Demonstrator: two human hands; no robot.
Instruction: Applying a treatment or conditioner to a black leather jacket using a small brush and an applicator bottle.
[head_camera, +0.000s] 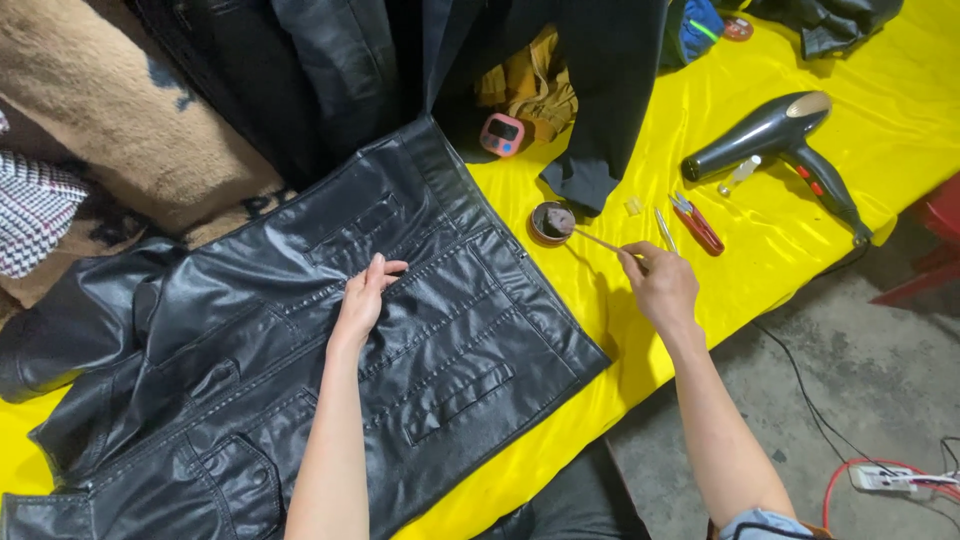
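2 bare hands work over a yellow-covered tabletop (800, 250) whose right edge runs diagonally from the upper right down to the lower middle, with grey concrete floor (860, 370) beyond it. Open yellow surface lies between the black leather jacket (300, 370) and that edge, and again around the tools at the upper right. The jacket lies flat across the left half of the tabletop, its lower corner reaching close to the edge. More dark garments (400, 60) are heaped along the far side, with a tan fleece (130, 110) at the upper left.

Left hand (362, 300): forearm extended forward, palm down, fingers held together and pressed flat on a stitched panel of the jacket.

Right hand (660, 285): raised just above the bare yellow surface right of the jacket, fingertips pinching a thin stick (598, 240) whose far tip reaches a small round open tin (551, 222) of dark paste.

Small items: a pink rectangular device with a dark screen (502, 134) sits near the dark garments; red-handled snips (697, 222) and a slim pale tool (665, 230) lie just beyond the right hand; a dark hair dryer (780, 140) rests further right, its cord running over the edge. A white power strip (890, 478) with a red cable lies on the floor at the lower right.
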